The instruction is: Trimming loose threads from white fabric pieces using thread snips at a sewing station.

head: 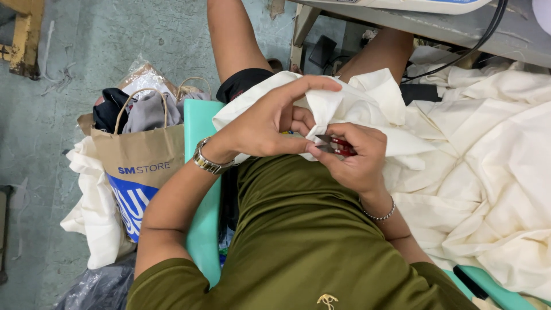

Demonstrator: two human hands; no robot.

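**Hands at work on cream cloth**

Left hand [270, 123] pinches a fold of cream fabric [367, 103] over the lap; right hand [356, 158] closes its fingers on a small red-handled snipper [340, 144] touching that fold; more cloth heaps to the right — a paper bag [140, 166] of clothes stands beside the teal seat [201, 229]
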